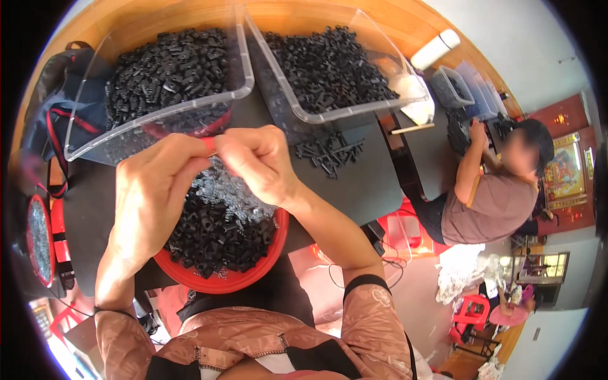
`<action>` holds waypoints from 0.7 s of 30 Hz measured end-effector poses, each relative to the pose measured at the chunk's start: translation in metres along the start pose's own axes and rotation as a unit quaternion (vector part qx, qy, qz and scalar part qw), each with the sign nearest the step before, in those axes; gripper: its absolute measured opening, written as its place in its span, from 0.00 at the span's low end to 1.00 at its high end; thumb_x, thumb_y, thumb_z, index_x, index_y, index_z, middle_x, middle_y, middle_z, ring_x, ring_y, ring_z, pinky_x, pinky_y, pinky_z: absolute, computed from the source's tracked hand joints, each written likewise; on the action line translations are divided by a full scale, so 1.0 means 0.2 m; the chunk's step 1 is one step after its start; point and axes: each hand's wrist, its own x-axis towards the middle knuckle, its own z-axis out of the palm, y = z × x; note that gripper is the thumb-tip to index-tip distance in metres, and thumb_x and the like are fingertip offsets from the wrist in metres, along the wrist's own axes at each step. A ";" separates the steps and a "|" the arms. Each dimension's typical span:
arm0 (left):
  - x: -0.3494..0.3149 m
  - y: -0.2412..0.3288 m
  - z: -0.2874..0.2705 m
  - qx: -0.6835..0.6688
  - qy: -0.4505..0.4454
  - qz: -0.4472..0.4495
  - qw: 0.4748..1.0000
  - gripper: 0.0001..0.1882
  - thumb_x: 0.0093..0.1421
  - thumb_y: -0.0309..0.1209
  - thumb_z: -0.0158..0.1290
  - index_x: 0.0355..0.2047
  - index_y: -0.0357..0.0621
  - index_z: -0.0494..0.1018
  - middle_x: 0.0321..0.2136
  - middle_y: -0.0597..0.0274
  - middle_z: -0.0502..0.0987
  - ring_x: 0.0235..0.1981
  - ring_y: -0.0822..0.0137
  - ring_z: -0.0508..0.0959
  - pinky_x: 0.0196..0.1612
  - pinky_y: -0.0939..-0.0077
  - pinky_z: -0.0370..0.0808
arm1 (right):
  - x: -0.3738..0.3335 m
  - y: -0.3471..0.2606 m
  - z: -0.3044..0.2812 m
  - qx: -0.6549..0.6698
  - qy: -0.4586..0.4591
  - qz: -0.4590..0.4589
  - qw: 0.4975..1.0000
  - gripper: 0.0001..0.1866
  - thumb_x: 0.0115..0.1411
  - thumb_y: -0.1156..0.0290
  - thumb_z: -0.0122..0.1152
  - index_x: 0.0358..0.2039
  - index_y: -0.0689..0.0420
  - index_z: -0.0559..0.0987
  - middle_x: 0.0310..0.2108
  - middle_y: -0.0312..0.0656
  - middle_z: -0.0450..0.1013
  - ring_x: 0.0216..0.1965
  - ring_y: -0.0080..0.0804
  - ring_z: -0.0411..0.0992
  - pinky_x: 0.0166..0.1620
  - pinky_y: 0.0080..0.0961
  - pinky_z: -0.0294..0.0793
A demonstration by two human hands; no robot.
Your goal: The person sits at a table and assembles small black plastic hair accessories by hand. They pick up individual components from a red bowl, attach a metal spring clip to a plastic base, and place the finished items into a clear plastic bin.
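My left hand and my right hand meet above a red basin, fingertips pinched together. Whatever lies between the fingertips is too small and too covered to make out; a bit of red shows there. Below them, the basin holds a heap of small black plastic parts. Toward its far side lies a pile of small shiny silvery pieces, partly behind my right hand.
Two clear plastic bins full of black parts stand on the dark table. Loose black pins lie before the right bin. At left is another red basin. A co-worker sits at right, near a white bottle.
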 end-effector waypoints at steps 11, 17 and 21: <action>0.01 -0.02 -0.22 -0.310 -0.153 0.242 0.907 0.07 0.59 0.30 0.58 0.32 0.44 0.85 0.29 0.66 0.82 0.25 0.67 0.80 0.27 0.73 0.75 | -0.02 0.18 -0.07 0.048 0.036 0.125 0.990 0.18 0.72 0.65 0.46 0.25 0.59 0.72 0.22 0.28 0.64 0.21 0.12 0.56 0.25 0.15 0.54; 0.00 0.00 -0.21 -0.399 -0.143 0.263 0.866 0.11 0.65 0.33 0.55 0.33 0.43 0.85 0.29 0.63 0.82 0.28 0.66 0.80 0.28 0.76 0.76 | -0.02 0.18 -0.11 0.023 0.041 0.123 0.991 0.19 0.70 0.65 0.47 0.22 0.59 0.70 0.21 0.30 0.63 0.20 0.13 0.56 0.23 0.15 0.53; 0.00 0.00 -0.21 -0.425 -0.147 0.264 0.853 0.12 0.66 0.33 0.53 0.33 0.43 0.85 0.30 0.63 0.82 0.28 0.67 0.80 0.28 0.77 0.75 | -0.01 0.19 -0.12 0.013 0.044 0.117 0.992 0.19 0.70 0.66 0.48 0.21 0.59 0.70 0.20 0.29 0.63 0.19 0.13 0.55 0.23 0.15 0.53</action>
